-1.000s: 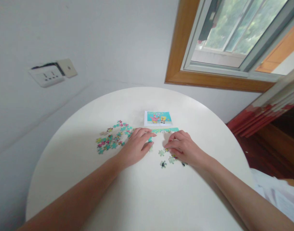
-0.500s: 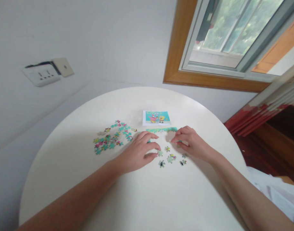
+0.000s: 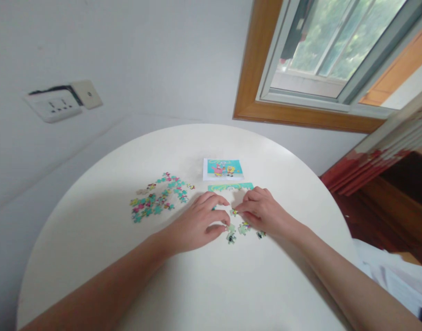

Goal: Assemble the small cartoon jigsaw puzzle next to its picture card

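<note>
My left hand (image 3: pixel 199 224) rests low over the table, thumb and forefinger closing at the edge of a pale green puzzle piece (image 3: pixel 232 228). Right below that piece, close against it, lies a pale piece with a black mark (image 3: pixel 231 238). My right hand (image 3: pixel 264 212) has its fingertips on a small yellow puzzle piece (image 3: pixel 234 212). Under the right hand are a pale green piece with yellow and purple (image 3: pixel 244 228) and a dark-marked piece (image 3: pixel 261 234). Beyond both hands is a joined teal strip of puzzle (image 3: pixel 230 186), partly hidden by the fingers.
A picture card of cartoon figures (image 3: pixel 223 169) lies behind the strip. Many loose puzzle pieces (image 3: pixel 158 209) are spread on the left of the round white table (image 3: pixel 197 285). A wall socket (image 3: pixel 57 105) is at left, a window (image 3: pixel 321 50) at right.
My right hand has moved left and come down onto the yellow piece. My left hand has shifted the pale green piece down, close against the black-marked one.
</note>
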Available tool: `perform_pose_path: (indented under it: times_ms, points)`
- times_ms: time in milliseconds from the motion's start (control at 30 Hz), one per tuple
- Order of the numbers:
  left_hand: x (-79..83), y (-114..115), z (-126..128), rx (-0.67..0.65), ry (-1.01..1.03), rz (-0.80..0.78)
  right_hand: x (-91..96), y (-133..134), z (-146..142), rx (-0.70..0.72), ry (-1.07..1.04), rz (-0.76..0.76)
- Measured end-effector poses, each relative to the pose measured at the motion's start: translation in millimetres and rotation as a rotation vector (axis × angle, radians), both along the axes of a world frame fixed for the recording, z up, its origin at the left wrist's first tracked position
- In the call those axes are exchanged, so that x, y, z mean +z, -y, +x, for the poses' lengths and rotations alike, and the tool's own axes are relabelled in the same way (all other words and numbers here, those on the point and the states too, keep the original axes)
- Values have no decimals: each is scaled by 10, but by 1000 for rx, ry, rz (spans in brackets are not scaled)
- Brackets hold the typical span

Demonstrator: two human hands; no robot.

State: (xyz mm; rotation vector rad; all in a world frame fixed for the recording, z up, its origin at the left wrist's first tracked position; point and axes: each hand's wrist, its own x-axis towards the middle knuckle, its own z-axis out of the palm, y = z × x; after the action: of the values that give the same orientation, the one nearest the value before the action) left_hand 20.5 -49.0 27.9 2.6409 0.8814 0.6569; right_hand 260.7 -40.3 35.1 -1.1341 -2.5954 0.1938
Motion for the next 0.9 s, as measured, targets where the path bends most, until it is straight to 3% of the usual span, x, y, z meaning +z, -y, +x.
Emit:
perform_pose_path:
  times_ms: [100,333,600,900]
  points:
    - [27,-13,0,35,10,25,-14,17,-18,19,-27,21]
    - [2,-76,-12,157,28,90,13,80,-132,-175,18,72]
    - [-11,-89,5,221,90,99,-27,75,-155,-45,14,40]
    - [-20,-81,14,214,108,89,-25,58,-178,-72,-6,24]
